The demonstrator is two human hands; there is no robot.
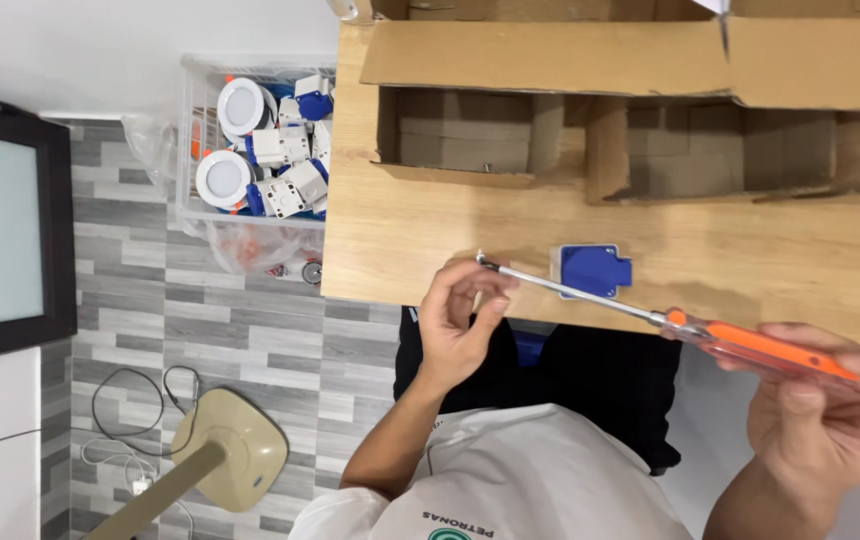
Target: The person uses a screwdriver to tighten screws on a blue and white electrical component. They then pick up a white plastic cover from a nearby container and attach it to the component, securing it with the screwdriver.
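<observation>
- Right hand (pixel 830 420) at 4 o'clock of frame, fingers curled round the orange handle of a screwdriver (pixel 650 318); thumb lies along the handle.
- Screwdriver shaft runs from the handle toward 10 o'clock, tip ending at the left hand's fingertips.
- Left hand (pixel 460 325) near frame centre, half-curled, palm up; thumb and forefinger pinch at the shaft tip, where a small screw (pixel 488 264) seems to sit. Too small to tell whether it is on the tip or just held against it.
- Blue-and-white electrical module (pixel 592 270) lies flat on the wooden worktop (pixel 750 260), just under the shaft; whether it touches the shaft I can't tell. Sits at 2 o'clock from the left hand, near the worktop's front edge.
- Open cardboard box (pixel 630 70) with inner partitions at 12 o'clock, on the far part of the worktop, well apart from the module.
- Clear plastic bin (pixel 190 150) at 10 o'clock, on the floor beside the worktop's end, full of round white downlights (pixel 242 106) and white-blue driver units (pixel 290 185).
- Grey plank-pattern floor (pixel 250 340); beige stand base (pixel 235 450) with a white cable at 7 o'clock.
- Dark-framed panel (pixel 0 230) at 9 o'clock.
</observation>
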